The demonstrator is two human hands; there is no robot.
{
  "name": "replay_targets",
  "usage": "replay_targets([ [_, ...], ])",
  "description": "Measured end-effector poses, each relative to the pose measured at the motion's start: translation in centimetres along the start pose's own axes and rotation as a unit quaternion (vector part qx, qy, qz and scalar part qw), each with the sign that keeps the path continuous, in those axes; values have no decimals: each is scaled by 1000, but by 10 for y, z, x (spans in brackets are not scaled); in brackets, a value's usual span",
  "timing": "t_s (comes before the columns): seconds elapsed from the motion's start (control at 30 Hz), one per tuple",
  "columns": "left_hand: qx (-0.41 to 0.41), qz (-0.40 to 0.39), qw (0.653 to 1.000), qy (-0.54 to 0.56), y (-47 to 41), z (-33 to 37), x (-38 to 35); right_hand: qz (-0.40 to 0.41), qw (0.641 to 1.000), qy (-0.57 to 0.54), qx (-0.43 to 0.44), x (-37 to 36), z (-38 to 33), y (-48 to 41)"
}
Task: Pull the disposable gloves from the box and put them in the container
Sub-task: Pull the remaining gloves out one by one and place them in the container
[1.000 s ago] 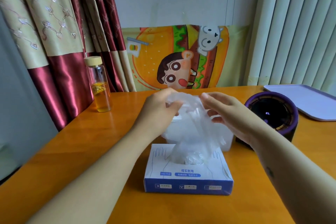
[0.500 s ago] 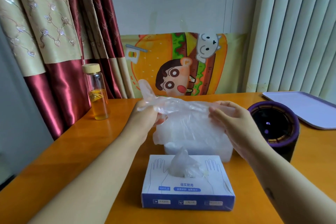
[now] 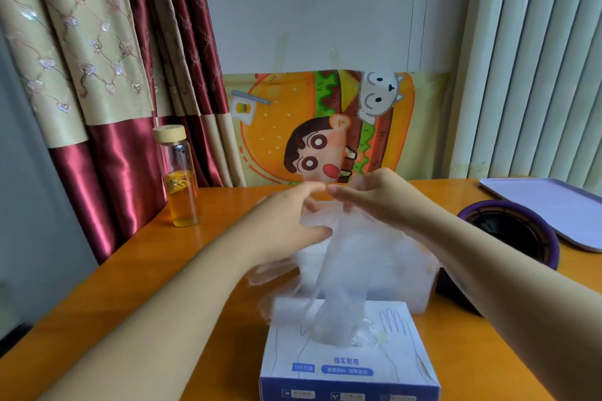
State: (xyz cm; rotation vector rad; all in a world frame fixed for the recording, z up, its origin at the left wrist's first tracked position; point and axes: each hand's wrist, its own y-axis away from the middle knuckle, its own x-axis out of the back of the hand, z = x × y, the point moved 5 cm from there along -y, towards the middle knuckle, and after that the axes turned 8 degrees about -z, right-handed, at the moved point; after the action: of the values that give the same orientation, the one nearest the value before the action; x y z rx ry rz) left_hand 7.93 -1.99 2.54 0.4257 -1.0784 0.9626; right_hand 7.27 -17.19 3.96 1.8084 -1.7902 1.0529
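Clear, thin plastic is what the glove (image 3: 345, 270) is made of, and it hangs down soft and floppy from the fingers that hold it. The right hand (image 3: 374, 202) pinches its top edge. The left hand (image 3: 286, 221) is right beside it, fingertips touching, with its thumb tucked under a fold of the glove, so it seems to be holding on too.

Half a second ago the two hands were apart and the glove was stretched flat between them. Now the hands have come together, so the glove is folded and dangles. I think that means it is ready to be dropped in.

Just below and behind the grip sits the see-through container (image 3: 410, 290). The glove's bottom end hangs in front of the box (image 3: 348, 368), nearer the person. I cannot tell if it touches the box top.

To the right of the hands are a purple round pot (image 3: 501, 205) and a tray (image 3: 547, 205). To the left a bottle (image 3: 179, 179) stands on the wooden table (image 3: 130, 270).
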Motion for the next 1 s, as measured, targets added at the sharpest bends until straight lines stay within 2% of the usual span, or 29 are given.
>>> replay_targets([
  [0.17,46,-11,993,105,-25,-21,4,-3,1000,6,12,10,7,-3],
  [0.3,61,-75,979,178,-37,-33,12,1,993,-88,74,16,18,5],
  [0.43,52,-123,979,157,-53,-34,17,-54,984,-64,155,19,9,4],
  [0.6,49,-202,975,76,-69,-29,23,-135,983,85,86,20,8,-16],
  [0.7,80,-211,974,-6,-78,-39,30,-162,980,96,56,18,18,-25],
  [0.83,145,-128,980,-36,-90,-72,44,-142,989,51,5,17,44,-31],
  [0.9,170,-20,985,-27,-98,-87,52,-127,991,19,-29,14,59,-32],
  [1.0,146,162,969,-116,-99,-76,59,-117,990,28,-70,10,76,-34],
])
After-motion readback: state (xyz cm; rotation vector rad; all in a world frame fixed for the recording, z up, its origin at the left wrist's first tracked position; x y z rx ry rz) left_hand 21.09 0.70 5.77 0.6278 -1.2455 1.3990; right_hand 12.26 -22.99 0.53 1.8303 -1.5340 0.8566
